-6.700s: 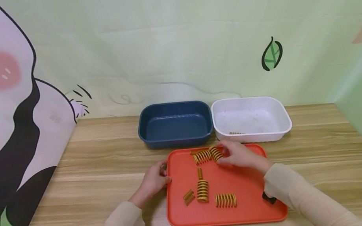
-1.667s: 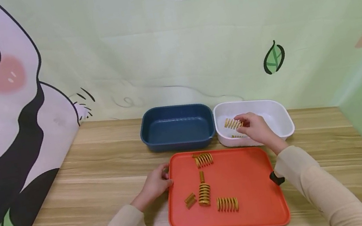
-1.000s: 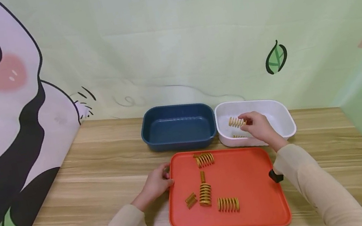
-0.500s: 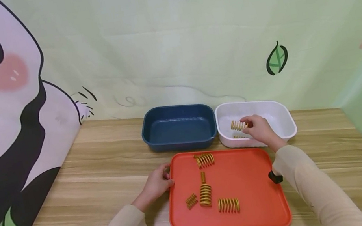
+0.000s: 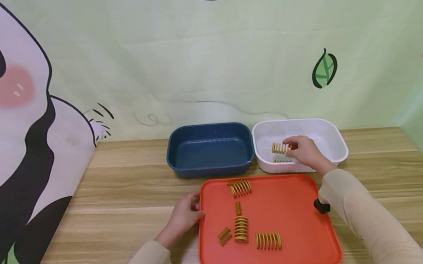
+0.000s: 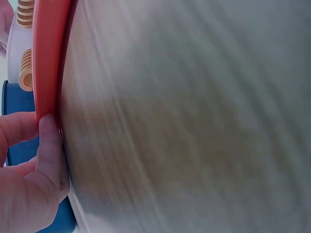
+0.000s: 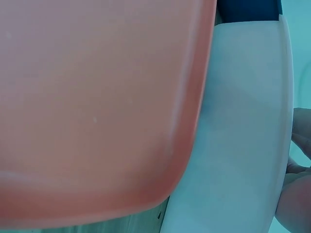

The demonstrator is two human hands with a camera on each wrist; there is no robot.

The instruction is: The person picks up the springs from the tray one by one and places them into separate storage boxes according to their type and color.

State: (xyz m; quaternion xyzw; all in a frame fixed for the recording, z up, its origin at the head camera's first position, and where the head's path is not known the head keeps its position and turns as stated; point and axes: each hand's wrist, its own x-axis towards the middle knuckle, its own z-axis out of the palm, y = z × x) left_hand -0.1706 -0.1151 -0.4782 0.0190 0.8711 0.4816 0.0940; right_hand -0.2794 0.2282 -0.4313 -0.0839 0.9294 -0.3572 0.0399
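Note:
My right hand (image 5: 303, 150) is inside the white bin (image 5: 334, 153), pinching a large gold coil spring (image 5: 279, 148) by its right end. Below that spring another gold spring (image 5: 281, 161) shows partly behind the bin's near wall. At the left edge of the red tray (image 5: 292, 212), my left hand (image 5: 183, 214) pinches the rim between thumb and fingers, as the left wrist view shows close up. On the tray lie large springs (image 5: 268, 240) and small ones (image 5: 224, 236), mostly on its left half. The right wrist view catches only part of the right hand (image 7: 299, 189) beyond the bin wall.
A dark blue bin (image 5: 213, 169) stands left of the white one, their sides nearly meeting. Both sit behind the tray on a wooden table (image 5: 119, 180). A printed cloth wall (image 5: 183, 62) rises at the table's back edge.
Earlier the right hand was at a large spring by the tray's far edge. It carried that spring into the white bin and has since lowered slightly. The left hand stays at the rim.

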